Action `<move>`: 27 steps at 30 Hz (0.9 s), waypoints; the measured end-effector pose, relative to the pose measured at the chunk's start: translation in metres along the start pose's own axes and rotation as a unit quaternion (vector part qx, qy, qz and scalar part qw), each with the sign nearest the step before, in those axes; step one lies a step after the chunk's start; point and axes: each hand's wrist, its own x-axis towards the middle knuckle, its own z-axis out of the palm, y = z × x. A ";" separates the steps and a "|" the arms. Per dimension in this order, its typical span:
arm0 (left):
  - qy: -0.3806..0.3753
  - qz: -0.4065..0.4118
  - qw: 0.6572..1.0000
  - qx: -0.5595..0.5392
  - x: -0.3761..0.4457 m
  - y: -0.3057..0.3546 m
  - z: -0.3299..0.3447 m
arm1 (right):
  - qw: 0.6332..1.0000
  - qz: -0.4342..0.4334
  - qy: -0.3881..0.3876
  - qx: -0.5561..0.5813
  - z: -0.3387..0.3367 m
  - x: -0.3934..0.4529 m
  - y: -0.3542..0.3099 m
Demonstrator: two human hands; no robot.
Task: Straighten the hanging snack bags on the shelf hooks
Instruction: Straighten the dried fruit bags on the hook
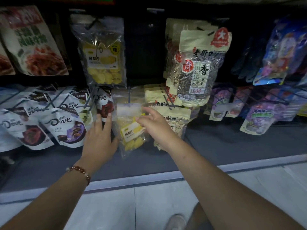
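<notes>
Nearest my view are the two bare forearms, the left one wearing a bead bracelet (79, 171). My left hand (99, 138) is spread wide, fingers straight, lying against the left side of the clear bag of yellow dried fruit (131, 130) on the lower row; its fingertips reach up beside the dark chocolate bag (104, 105). My right hand (153, 124) has a loose grip, thumb and fingers closing on the upper right of the same fruit bag, though I cannot tell whether it truly pinches the film. That bag hangs tilted, its bottom swung toward the shelf's front edge, its top on a wire hook (128, 97).

The risks, as I judge them: pulling downward could tear the hang hole or slide the bag off the hook's tip onto the shelf (232, 143) below. Pushing sideways with the left palm could knock the chocolate bags askew. The sunflower seed bags (174, 117) touch on the right and may swing too. The top row's fruit bag (103, 60) hangs just above, so lifting high could disturb it.
</notes>
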 end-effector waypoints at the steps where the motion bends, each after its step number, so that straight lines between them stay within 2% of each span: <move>1: -0.010 0.007 1.000 0.014 -0.007 -0.001 -0.004 | 1.000 0.001 -0.003 -0.018 -0.001 -0.003 0.001; 11: -0.117 0.016 0.986 0.121 -0.082 -0.014 -0.036 | 0.966 0.027 -0.069 -0.248 -0.015 -0.057 0.017; 14: -0.120 0.008 0.984 0.134 -0.100 -0.019 -0.049 | 0.937 0.025 -0.078 -0.339 -0.018 -0.074 0.020; 19: -0.123 -0.023 0.984 0.125 -0.130 -0.027 -0.072 | 0.909 0.000 -0.087 -0.407 -0.012 -0.112 0.022; 23: -0.127 -0.046 0.985 0.103 -0.157 -0.021 -0.094 | 0.868 -0.031 -0.105 -0.484 -0.002 -0.137 0.024; 27: -0.107 -0.035 0.985 0.129 -0.186 -0.013 -0.115 | 0.834 -0.060 -0.122 -0.534 0.009 -0.154 0.024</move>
